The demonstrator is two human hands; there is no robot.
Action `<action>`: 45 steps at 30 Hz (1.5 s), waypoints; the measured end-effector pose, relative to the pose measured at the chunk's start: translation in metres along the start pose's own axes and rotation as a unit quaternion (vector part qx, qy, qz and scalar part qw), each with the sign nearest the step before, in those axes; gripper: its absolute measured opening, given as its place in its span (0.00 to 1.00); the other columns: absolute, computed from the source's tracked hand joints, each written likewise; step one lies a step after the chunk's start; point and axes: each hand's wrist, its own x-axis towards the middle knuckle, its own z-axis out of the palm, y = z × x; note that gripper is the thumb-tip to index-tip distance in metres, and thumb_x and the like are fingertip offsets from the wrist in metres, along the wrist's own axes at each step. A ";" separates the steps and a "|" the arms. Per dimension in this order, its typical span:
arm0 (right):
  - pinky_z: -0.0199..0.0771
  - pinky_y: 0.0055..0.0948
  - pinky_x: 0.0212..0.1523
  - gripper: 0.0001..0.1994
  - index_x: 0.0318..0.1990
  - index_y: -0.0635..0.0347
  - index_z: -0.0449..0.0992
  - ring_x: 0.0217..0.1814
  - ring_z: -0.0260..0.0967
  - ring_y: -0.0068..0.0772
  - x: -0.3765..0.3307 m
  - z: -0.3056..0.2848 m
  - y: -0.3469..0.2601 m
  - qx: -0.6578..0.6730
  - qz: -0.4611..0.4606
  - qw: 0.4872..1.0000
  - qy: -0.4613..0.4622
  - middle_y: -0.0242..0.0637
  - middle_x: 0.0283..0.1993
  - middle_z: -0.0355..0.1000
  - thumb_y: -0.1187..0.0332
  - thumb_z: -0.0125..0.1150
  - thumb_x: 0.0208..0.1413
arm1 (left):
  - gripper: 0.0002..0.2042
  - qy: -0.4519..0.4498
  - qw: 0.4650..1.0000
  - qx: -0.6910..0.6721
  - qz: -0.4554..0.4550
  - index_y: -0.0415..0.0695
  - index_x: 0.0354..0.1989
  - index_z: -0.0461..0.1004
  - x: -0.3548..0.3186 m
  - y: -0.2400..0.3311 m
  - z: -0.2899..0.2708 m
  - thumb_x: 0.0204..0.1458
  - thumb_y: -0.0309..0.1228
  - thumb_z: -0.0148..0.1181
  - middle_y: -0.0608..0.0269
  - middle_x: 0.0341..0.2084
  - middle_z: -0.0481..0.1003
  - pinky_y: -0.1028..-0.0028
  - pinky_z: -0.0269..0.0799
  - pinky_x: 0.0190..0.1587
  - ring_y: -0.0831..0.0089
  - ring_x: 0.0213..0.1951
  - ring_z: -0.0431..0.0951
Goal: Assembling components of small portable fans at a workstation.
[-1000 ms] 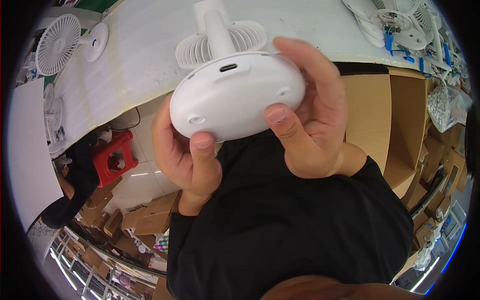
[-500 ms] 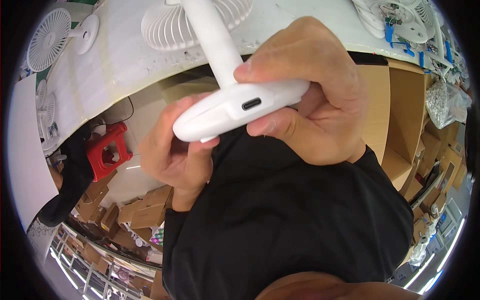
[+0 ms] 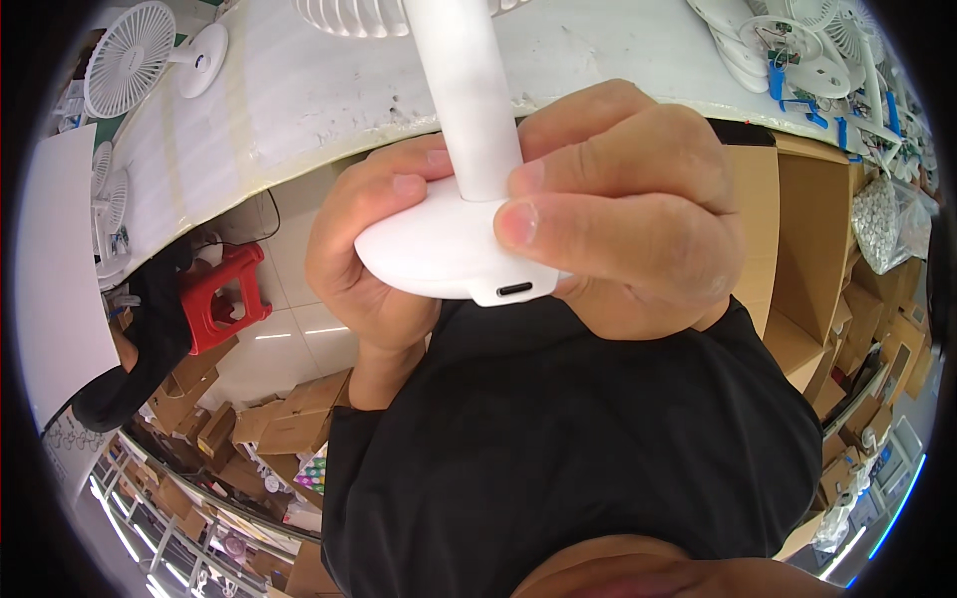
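Between both hands I hold a white desk fan (image 3: 424, 244) by its rounded base, close to my chest. Its stem (image 3: 469, 100) points away from me, and the caged head is partly cut off at the top of the view. A dark charging port (image 3: 514, 289) shows on the base's near edge. My left hand (image 3: 364, 239) wraps the base's left side, its fingertips by the foot of the stem. My right hand (image 3: 638, 214) is closed on the right side, with fingertips on top of the base beside the stem.
A white worktable (image 3: 289, 100) spans the far side. Another white fan (image 3: 130, 60) stands at its far left; fan parts (image 3: 788, 45) lie far right. A red stool (image 3: 227, 297) and a co-worker's dark sleeve (image 3: 150, 344) are at left. An open cardboard box (image 3: 807, 239) stands at right.
The fan's base has tipped, so more of its top shows and the port sits lower. My right fingers have shifted onto the base's top; my left hand has moved slightly right.
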 end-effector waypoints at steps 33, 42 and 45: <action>0.53 0.33 0.68 0.39 0.73 0.63 0.51 0.72 0.51 0.39 -0.049 0.022 -0.008 0.384 0.370 0.842 -0.081 0.48 0.72 0.53 0.68 0.64 0.55 | 0.19 0.199 0.969 -0.146 0.004 0.42 0.34 0.69 0.049 0.011 0.031 0.66 0.38 0.31 0.64 0.18 0.69 0.79 0.60 0.29 0.77 0.22 0.63; 0.53 0.33 0.68 0.44 0.73 0.61 0.50 0.70 0.53 0.42 -0.020 0.012 -0.021 0.406 0.518 0.745 -0.114 0.50 0.71 0.54 0.69 0.69 0.51 | 0.16 0.073 0.986 -0.046 0.141 0.43 0.32 0.68 0.016 0.012 0.021 0.63 0.36 0.34 0.67 0.16 0.64 0.77 0.57 0.31 0.76 0.23 0.61; 0.52 0.34 0.69 0.45 0.74 0.59 0.49 0.71 0.53 0.43 -0.021 0.014 -0.021 0.417 0.506 0.745 -0.127 0.50 0.71 0.53 0.69 0.70 0.50 | 0.14 0.080 0.984 -0.029 0.159 0.44 0.32 0.67 0.018 0.018 0.023 0.62 0.36 0.36 0.68 0.14 0.62 0.77 0.56 0.31 0.75 0.23 0.60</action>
